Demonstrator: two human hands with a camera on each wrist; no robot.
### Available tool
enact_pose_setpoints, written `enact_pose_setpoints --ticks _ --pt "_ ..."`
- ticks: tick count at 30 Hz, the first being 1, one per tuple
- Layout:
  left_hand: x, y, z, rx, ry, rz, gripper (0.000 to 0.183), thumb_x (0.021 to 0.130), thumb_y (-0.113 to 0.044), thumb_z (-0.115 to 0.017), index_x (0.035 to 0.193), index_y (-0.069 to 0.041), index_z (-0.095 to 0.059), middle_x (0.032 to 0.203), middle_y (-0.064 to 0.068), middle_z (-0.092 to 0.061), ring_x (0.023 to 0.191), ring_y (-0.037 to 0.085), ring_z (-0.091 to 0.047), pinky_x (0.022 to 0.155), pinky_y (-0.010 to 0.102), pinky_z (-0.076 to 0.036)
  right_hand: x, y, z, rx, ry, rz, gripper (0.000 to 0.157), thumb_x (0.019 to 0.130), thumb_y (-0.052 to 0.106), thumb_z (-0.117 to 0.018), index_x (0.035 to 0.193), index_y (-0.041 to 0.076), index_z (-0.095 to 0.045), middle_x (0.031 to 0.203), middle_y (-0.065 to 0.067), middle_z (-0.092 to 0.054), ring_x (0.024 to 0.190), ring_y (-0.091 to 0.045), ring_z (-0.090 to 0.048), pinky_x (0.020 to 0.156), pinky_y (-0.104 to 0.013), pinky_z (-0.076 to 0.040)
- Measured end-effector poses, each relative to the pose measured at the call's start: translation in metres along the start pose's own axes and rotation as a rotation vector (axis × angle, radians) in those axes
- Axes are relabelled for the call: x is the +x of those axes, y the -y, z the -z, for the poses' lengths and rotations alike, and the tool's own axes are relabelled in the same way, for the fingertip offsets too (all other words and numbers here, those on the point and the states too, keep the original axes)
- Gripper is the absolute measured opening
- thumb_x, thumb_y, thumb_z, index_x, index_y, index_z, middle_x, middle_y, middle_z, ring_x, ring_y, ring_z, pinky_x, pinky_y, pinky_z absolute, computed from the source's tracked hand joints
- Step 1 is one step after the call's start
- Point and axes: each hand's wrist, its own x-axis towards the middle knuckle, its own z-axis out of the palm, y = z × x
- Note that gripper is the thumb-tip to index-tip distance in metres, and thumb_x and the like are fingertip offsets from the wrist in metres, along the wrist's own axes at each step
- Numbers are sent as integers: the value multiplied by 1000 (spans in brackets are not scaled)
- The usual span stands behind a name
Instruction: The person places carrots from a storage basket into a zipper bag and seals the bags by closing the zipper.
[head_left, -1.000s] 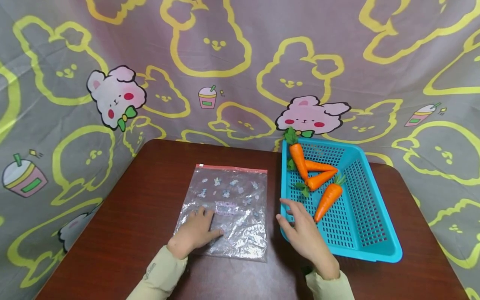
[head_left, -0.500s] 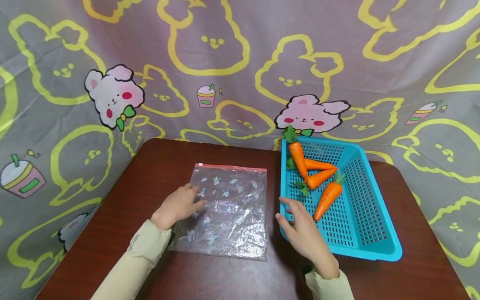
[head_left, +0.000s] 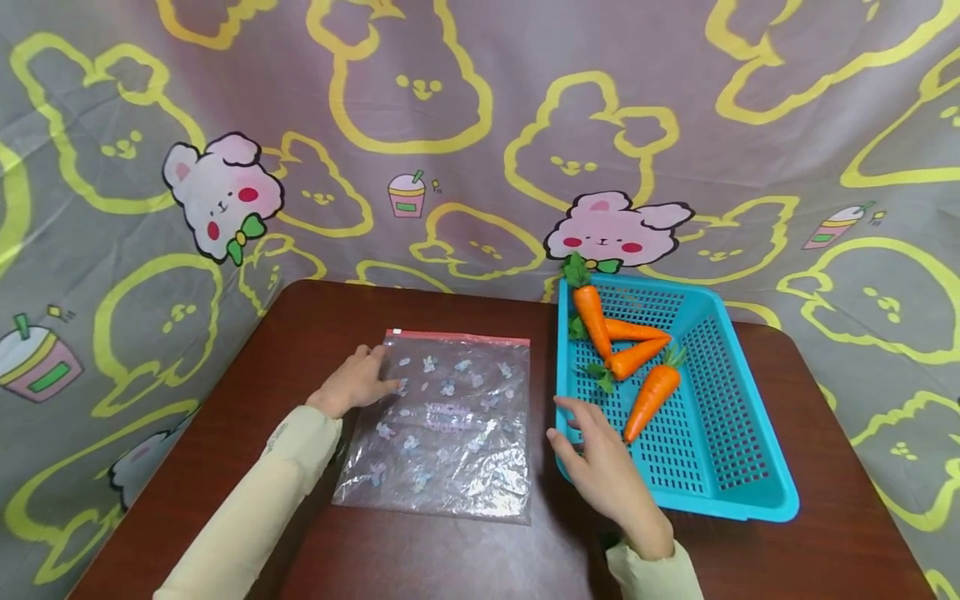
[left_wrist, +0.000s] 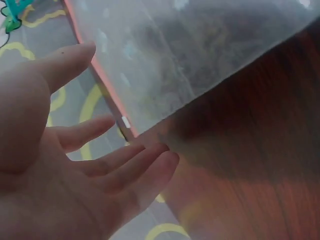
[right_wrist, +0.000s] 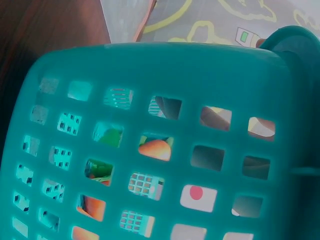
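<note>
A clear zip bag with small printed figures and a red zip strip lies flat on the dark wooden table. My left hand is at the bag's upper left edge, fingers relaxed and holding nothing. In the left wrist view the fingers are spread near the white zip slider. My right hand is at the near left rim of a blue plastic basket, fingers loosely extended. Inside the basket lie several carrots with green tops. The basket's wall fills the right wrist view and hides most of that hand.
The brown table runs back to a grey curtain printed with yellow outlines and bunny faces. The basket takes up the table's right side, with the bag a short gap to its left.
My left hand has moved up and to the left, from the bag's lower left part to its upper left edge. The right hand, basket and carrots have stayed in place.
</note>
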Motion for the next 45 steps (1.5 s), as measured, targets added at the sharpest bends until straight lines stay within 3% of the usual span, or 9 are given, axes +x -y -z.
enact_pose_setpoints --ticks 5,15,22,40,45 --pt "6 4 -5 -5 38 43 78 87 -32 -68 143 7 -30 135 35 -37 121 48 -43 100 60 -40 0 0 -2 -8 3 1 47 97 29 -58 140 16 -47 137 -10 -50 111 -26 -60 84 -42 -55" --pt "10 4 -11 21 45 50 76 86 -31 -71 143 2 -34 137 36 -33 124 47 -35 97 60 -42 0 1 -2 -6 -1 10 47 97 31 -58 140 15 -47 136 -10 -51 110 -27 -61 83 -42 -55" --pt "11 2 -13 32 49 29 67 85 -26 -72 142 -6 -44 131 33 -37 115 43 -38 92 60 -46 0 0 -2 -6 -16 22 47 96 26 -59 140 15 -48 137 -11 -51 110 -27 -62 82 -42 -56" --pt "13 1 -15 58 28 7 62 87 -25 -72 140 -4 -49 126 32 -41 106 40 -40 87 55 -48 2 -2 -1 -3 -32 66 48 94 21 -63 139 13 -51 137 -11 -54 107 -27 -63 79 -38 -57" --pt "15 -2 -17 22 9 10 59 86 -21 -72 138 -2 -50 126 32 -41 107 41 -39 89 55 -47 2 -2 0 -13 -31 69 48 94 24 -62 139 14 -51 138 -11 -54 107 -26 -63 78 -36 -57"
